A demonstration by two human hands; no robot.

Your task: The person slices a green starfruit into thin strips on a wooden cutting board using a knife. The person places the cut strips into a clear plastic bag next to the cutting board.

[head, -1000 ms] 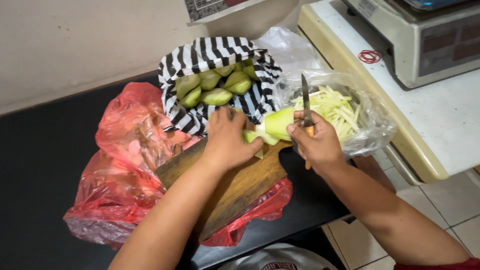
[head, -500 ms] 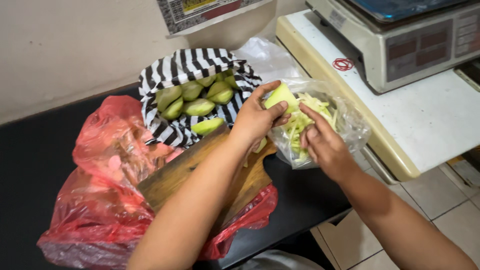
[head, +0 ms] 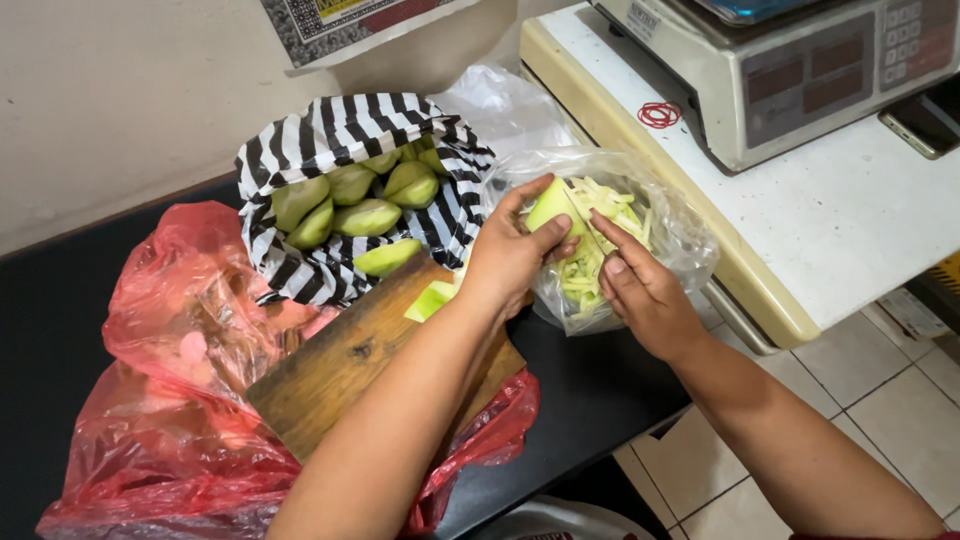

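My left hand (head: 512, 258) grips a peeled pale green fruit piece (head: 552, 203) above the mouth of a clear plastic bag (head: 672, 232) that holds thin green strips (head: 585, 272). My right hand (head: 645, 292) is close beside it, holding a thin knife (head: 583, 220) whose blade lies against the fruit. A wooden cutting board (head: 365, 372) lies under my left forearm with a small green offcut (head: 430, 299) on it. Behind the board stands a black-and-white striped bag (head: 330, 135) filled with several peeled green fruit halves (head: 355, 195).
A crumpled red plastic bag (head: 170, 360) lies under and to the left of the board on a black table (head: 590, 395). At right, a white counter (head: 860, 215) carries a weighing scale (head: 800, 75), a red rubber band (head: 658, 113) and a phone (head: 925, 122). Tiled floor (head: 880, 400) shows below.
Both hands lifted off the cutting board and moved right, over the clear bag, carrying the fruit piece and the knife. The view shifted a little.
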